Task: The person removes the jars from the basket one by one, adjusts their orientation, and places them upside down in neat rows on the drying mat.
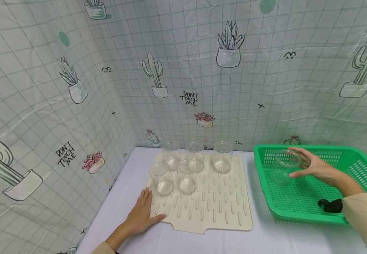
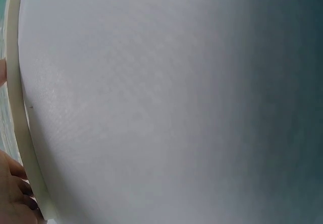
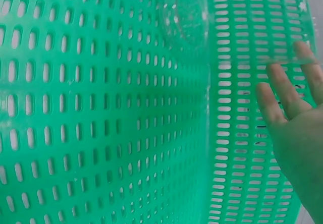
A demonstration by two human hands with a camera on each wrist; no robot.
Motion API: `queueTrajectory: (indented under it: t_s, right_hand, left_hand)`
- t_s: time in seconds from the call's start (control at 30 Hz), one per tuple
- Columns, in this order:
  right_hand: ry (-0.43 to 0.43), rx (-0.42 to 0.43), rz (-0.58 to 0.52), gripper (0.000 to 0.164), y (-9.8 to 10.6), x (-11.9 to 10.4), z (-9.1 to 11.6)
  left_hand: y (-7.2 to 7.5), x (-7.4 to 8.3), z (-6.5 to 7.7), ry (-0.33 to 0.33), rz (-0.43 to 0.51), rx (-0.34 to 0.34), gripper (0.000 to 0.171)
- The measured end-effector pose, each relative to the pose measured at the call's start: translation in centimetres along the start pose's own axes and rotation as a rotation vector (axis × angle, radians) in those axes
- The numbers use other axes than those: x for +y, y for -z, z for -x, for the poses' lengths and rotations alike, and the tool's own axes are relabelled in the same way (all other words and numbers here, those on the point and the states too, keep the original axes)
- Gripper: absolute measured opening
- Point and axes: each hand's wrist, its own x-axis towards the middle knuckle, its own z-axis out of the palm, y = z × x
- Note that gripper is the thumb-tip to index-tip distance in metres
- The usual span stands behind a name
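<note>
In the head view my right hand (image 1: 318, 169) is curved round a clear cup (image 1: 288, 158) over the left part of the green basket (image 1: 275, 208). Its thumb lies on the near side and its fingers behind the rim. In the right wrist view the fingertips (image 3: 275, 72) meet the edge of the see-through cup (image 3: 184, 19); the thumb is hidden there. My left hand (image 1: 140, 213) rests with spread fingers on the front left corner of a cream drying mat (image 1: 221, 211). Several clear cups (image 1: 188, 183) stand in two rows on the mat's back and left parts.
A small black object (image 1: 330, 205) shows in the basket beside my right sleeve (image 1: 362, 215). A white cloth (image 1: 170, 243) covers the table. Behind and to the left hangs a cactus-print curtain (image 1: 177, 70).
</note>
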Motion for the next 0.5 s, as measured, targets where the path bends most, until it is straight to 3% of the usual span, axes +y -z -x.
queueTrajectory:
  t_s: [0.3,0.5]
  right_hand:
    - [0.007,-0.02,0.044,0.097,-0.4,0.5,-0.6]
    - [0.051,-0.063,-0.031,0.09,-0.8,0.7,-1.1]
  left_hand:
    - [0.0,-0.1,0.1,-0.005,-0.002,0.003,0.111]
    - [0.1,0.1,0.1,-0.005,0.001,0.003,0.11]
